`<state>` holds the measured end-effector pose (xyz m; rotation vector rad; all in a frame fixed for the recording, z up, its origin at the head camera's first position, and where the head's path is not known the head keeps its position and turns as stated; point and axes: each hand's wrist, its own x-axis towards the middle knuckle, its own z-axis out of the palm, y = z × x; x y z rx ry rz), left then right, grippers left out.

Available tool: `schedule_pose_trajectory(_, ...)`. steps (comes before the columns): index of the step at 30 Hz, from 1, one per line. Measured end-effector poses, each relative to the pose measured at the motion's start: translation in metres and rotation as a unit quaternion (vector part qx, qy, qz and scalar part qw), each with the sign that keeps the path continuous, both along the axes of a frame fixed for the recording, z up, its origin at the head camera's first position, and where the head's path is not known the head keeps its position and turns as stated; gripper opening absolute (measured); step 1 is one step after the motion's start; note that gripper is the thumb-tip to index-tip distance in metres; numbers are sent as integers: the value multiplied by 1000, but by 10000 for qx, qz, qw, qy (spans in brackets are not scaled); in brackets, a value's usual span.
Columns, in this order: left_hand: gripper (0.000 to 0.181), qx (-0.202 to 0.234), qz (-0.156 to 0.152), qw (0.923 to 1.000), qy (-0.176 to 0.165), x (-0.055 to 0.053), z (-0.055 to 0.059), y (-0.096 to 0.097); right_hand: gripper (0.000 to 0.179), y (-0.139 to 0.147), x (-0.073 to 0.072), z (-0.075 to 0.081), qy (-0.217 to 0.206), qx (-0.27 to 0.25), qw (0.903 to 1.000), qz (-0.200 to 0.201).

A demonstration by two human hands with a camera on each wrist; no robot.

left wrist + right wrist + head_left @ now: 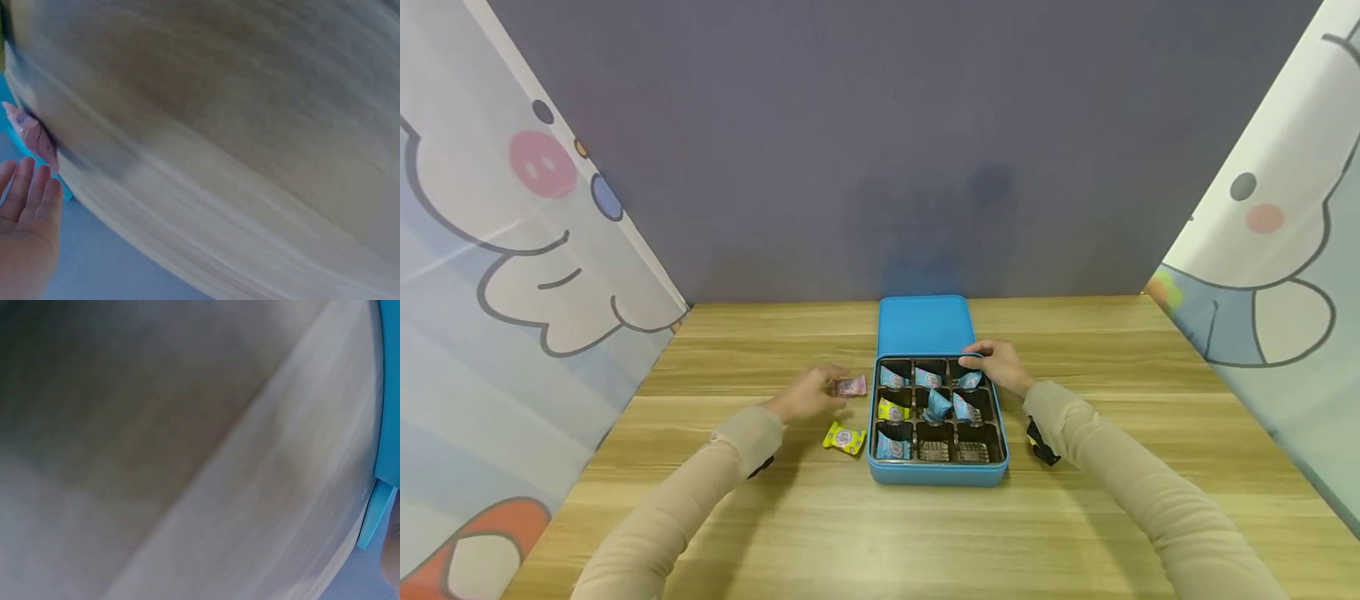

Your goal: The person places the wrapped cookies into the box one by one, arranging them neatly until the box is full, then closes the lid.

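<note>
A blue box (938,475) stands on the table, its lid (925,325) laid back behind it. Inside is a dark divided tray (934,451); several compartments hold blue-wrapped candies (892,447), and one holds a yellow-wrapped candy (892,409). Two front compartments show bare ribbed bottoms. My right hand (1002,365) grips the box's back right corner, thumb over the rim; the right wrist view catches only a sliver of it. Left of the box, my left hand (807,393) reaches to a pink-wrapped candy (852,386), fingers loosely extended. In the left wrist view, that candy lies just beyond the fingertips.
Another yellow-wrapped candy (844,438) lies on the wooden table (925,542), left of the box. A dark grey panel (910,150) rises at the table's back edge. Cartoon-printed sheets (467,250) hang on both sides.
</note>
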<state>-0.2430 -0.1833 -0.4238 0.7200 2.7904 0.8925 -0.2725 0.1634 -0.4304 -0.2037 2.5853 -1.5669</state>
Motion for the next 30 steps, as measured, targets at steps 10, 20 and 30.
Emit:
schedule_pose_trajectory(10,48,-252,-134,9991,308,-7,-8,6,34,0,-1,2,83,18,10000,-10)
schedule_pose_trajectory(20,41,-573,-192,9961,648,-17,-15,9,33,1,-2,1,42,-51,10000,-62)
schedule_pose_trajectory(30,36,-619,-183,9957,668,-16,-14,8,35,0,0,-2,76,-79,9999,-83)
